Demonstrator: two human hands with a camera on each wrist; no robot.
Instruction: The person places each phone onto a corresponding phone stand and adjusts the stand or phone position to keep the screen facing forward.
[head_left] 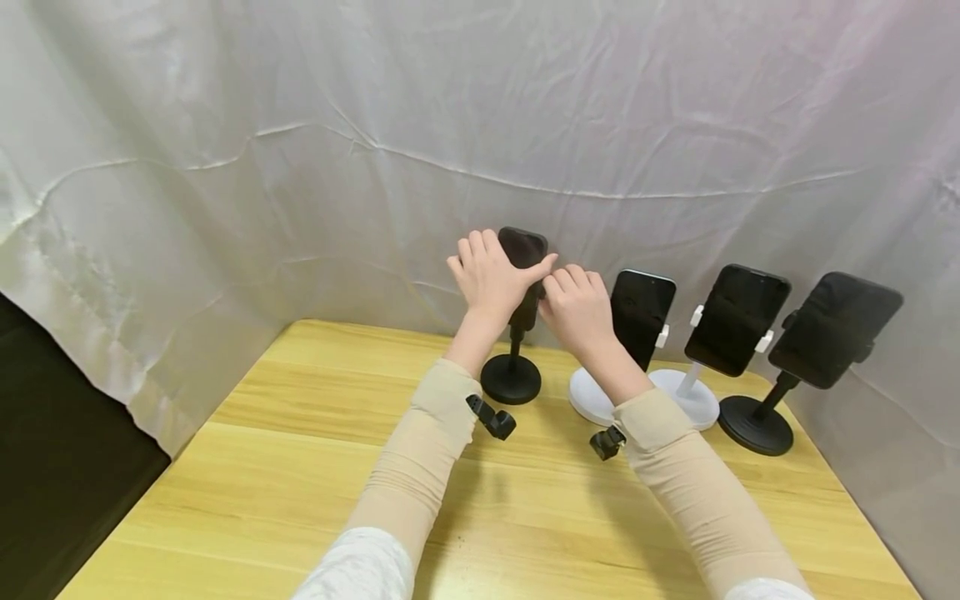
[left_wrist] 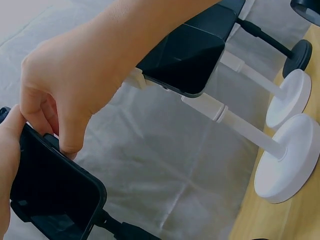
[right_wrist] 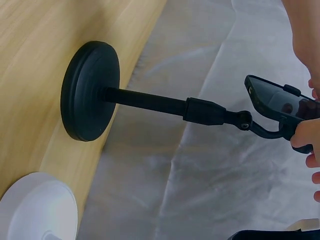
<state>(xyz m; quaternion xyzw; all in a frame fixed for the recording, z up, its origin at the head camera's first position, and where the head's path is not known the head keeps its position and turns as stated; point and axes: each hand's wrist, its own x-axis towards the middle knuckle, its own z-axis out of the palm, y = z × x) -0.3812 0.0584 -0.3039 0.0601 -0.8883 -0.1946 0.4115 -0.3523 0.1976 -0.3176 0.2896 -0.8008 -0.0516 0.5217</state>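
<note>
A dark phone (head_left: 522, 247) sits in the clamp of a black phone stand (head_left: 512, 379) near the table's back edge. My left hand (head_left: 487, 271) grips the phone from its left, the thumb lying across its face to the right edge. The right hand (head_left: 577, 308) is at the phone's right side; in the left wrist view its thumb and finger pinch the black clamp arm (left_wrist: 52, 140) there. From the right wrist view, the stand's stem (right_wrist: 150, 102) and joint show under the phone, while most of both hands is cut off.
To the right stand two white phone stands (head_left: 686, 400) and another black one (head_left: 756, 425), each bearing a phone, the nearest phone (head_left: 643, 308) close beside my right forearm. A pale curtain (head_left: 375, 208) hangs behind the wooden table (head_left: 300, 467).
</note>
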